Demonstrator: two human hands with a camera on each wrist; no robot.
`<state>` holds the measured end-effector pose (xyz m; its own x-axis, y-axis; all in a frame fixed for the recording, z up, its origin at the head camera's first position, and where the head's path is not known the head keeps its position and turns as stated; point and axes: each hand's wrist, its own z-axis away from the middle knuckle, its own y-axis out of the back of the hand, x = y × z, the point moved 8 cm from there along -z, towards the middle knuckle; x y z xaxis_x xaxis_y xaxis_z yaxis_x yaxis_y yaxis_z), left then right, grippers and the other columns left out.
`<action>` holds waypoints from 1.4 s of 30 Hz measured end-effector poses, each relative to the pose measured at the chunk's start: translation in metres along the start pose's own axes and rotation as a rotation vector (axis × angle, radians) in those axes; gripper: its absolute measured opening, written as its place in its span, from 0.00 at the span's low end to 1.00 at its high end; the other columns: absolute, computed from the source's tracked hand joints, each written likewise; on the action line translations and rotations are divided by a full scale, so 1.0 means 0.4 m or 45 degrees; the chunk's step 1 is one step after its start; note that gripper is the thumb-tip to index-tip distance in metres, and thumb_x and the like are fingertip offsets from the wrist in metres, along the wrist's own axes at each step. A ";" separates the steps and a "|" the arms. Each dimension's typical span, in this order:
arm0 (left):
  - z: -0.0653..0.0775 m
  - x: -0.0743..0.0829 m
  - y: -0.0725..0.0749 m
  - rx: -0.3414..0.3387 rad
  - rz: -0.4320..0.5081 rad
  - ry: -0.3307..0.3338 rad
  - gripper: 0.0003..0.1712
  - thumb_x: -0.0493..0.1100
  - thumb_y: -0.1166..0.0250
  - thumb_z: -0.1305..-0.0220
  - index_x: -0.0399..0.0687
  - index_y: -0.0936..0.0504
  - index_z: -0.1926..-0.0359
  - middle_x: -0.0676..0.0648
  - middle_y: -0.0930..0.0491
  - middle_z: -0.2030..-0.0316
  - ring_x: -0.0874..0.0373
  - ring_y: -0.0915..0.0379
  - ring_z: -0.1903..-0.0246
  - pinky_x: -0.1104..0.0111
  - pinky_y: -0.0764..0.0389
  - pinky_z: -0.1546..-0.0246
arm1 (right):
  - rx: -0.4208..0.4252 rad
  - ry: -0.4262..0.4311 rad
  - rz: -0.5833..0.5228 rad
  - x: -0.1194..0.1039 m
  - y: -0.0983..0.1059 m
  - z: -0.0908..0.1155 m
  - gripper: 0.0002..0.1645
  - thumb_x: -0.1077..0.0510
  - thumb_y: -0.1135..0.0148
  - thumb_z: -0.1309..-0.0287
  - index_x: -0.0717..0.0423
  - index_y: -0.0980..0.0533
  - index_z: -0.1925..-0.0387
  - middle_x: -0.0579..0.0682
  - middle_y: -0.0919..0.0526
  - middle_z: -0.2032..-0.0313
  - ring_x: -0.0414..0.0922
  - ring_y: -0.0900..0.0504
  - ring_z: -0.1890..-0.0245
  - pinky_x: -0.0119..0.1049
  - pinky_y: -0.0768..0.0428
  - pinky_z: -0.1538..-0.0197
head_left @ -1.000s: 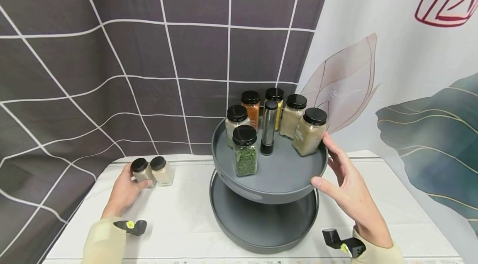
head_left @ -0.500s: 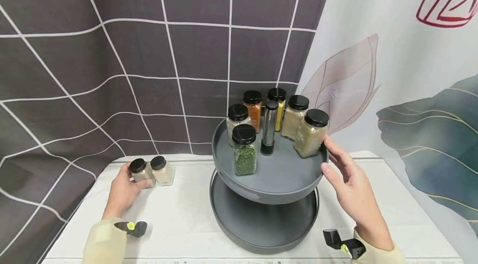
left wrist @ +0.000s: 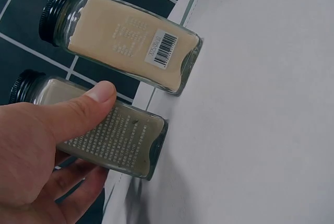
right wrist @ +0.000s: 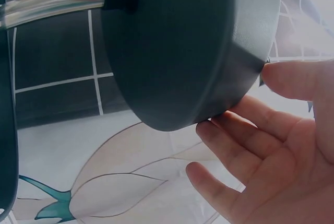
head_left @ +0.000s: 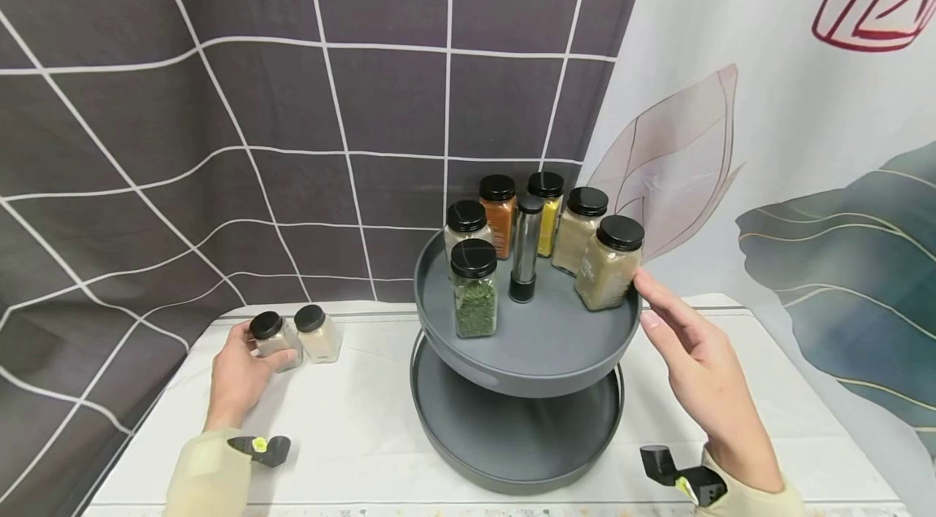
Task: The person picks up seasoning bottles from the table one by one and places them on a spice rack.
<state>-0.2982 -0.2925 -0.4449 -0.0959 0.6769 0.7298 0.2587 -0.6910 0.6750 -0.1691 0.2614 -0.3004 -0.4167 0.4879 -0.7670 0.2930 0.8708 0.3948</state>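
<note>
My left hand [head_left: 241, 375] grips a glass spice jar [left wrist: 117, 135] with a black lid, the thumb across its printed side and fingers behind. Close beside it, apart, stands a second jar of pale powder [left wrist: 133, 38] with a barcode label. My right hand [head_left: 698, 358] touches the outer rim of the upper tray [head_left: 541, 354] of a grey two-tier turntable; its fingertips meet the tray wall in the right wrist view, the thumb near the rim. A green herb jar [head_left: 475, 310], an orange spice jar [head_left: 500, 228] and a tan powder jar [head_left: 608, 273] stand on that tray.
The lower tray [head_left: 512, 444] of the turntable sits on a white tabletop [head_left: 344, 436]. A metal post [head_left: 525, 245] rises from the upper tray's middle. Grey grid-patterned cloth [head_left: 380, 110] hangs behind, with white printed cloth [head_left: 680, 37] to the right.
The upper tray has turned slightly: its front jar moved left, its back jars right. My right thumb has shifted up along the rim. The jar in my left hand moved slightly left.
</note>
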 end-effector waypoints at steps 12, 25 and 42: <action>0.014 0.000 0.033 0.087 0.015 0.023 0.49 0.45 0.21 0.47 0.29 0.37 0.32 0.22 0.27 0.43 0.30 0.27 0.46 0.42 0.29 0.43 | 0.148 -0.011 0.073 -0.002 0.017 -0.002 0.21 0.66 0.40 0.32 0.57 0.22 0.39 0.44 0.22 0.37 0.32 0.27 0.36 0.19 0.33 0.36; 0.046 0.053 0.081 0.191 0.058 0.074 0.47 0.46 0.23 0.45 0.32 0.36 0.31 0.26 0.25 0.42 0.32 0.30 0.41 0.43 0.31 0.41 | 0.285 -0.024 0.180 -0.007 0.034 0.001 0.17 0.65 0.34 0.36 0.54 0.15 0.47 0.40 0.16 0.45 0.26 0.22 0.44 0.17 0.30 0.40; 0.128 0.234 0.195 0.459 0.133 -0.134 0.41 0.46 0.18 0.50 0.45 0.25 0.36 0.37 0.16 0.50 0.88 0.33 0.73 0.86 0.30 0.66 | 0.293 -0.050 0.218 -0.014 0.043 0.006 0.16 0.64 0.30 0.40 0.53 0.14 0.50 0.38 0.15 0.48 0.25 0.21 0.46 0.16 0.30 0.43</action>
<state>-0.2380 -0.2699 -0.3294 0.0433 0.6430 0.7647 0.5846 -0.6370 0.5025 -0.1599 0.2737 -0.2906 -0.3122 0.6202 -0.7196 0.5460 0.7370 0.3984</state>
